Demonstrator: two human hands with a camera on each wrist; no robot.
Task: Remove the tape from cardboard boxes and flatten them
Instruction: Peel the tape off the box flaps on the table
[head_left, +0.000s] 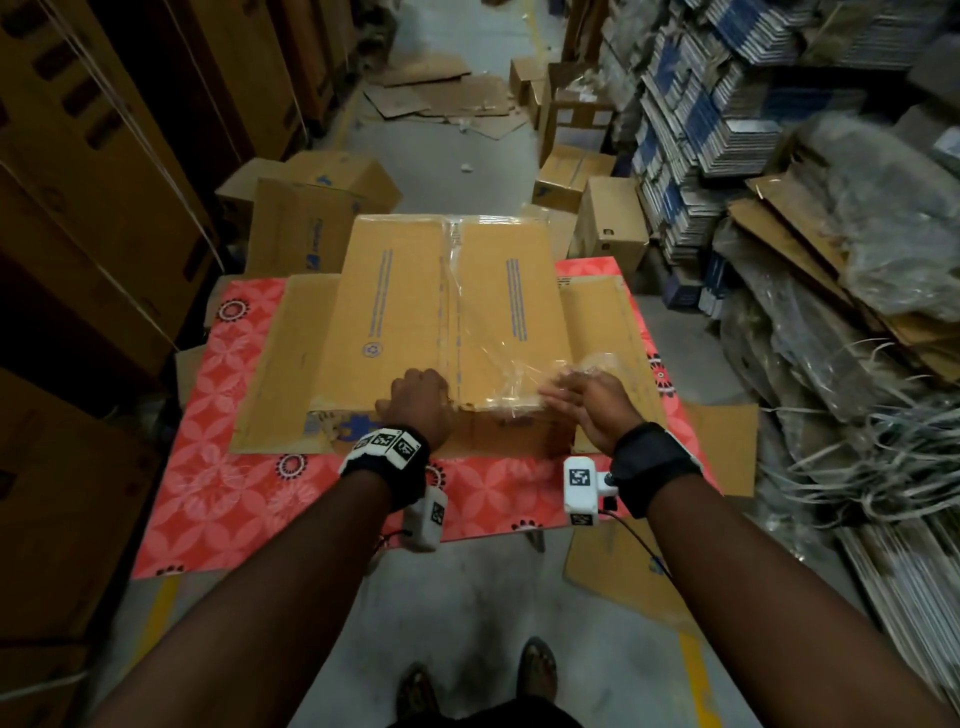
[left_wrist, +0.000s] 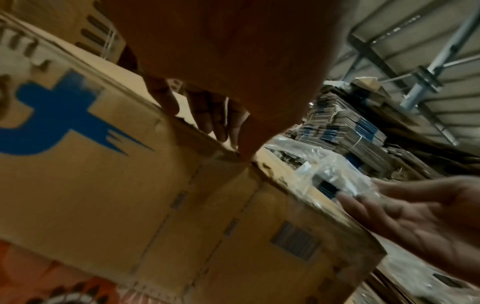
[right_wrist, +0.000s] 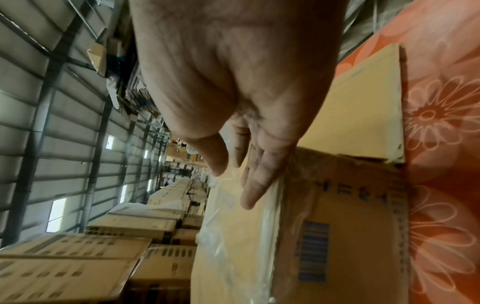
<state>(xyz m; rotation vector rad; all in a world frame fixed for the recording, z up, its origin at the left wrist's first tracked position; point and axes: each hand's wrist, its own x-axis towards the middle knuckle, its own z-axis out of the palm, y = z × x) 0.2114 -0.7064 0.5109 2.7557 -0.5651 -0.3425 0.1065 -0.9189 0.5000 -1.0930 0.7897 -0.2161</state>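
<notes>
A brown cardboard box lies on a red floral table, its side flaps spread flat. Clear tape runs along the top seam, and its near end is peeled up into a crinkled sheet. My left hand sits at the box's near top edge by the seam, fingers curled onto the top and thumb on the edge. My right hand is at the near right corner with fingers straight, the loose tape clinging at its fingertips. The box front carries a blue logo.
More boxes stand behind the table and at back right. Tall cartons wall the left. Bundled flat cardboard and loose strapping pile on the right. Flattened sheets lie down the aisle.
</notes>
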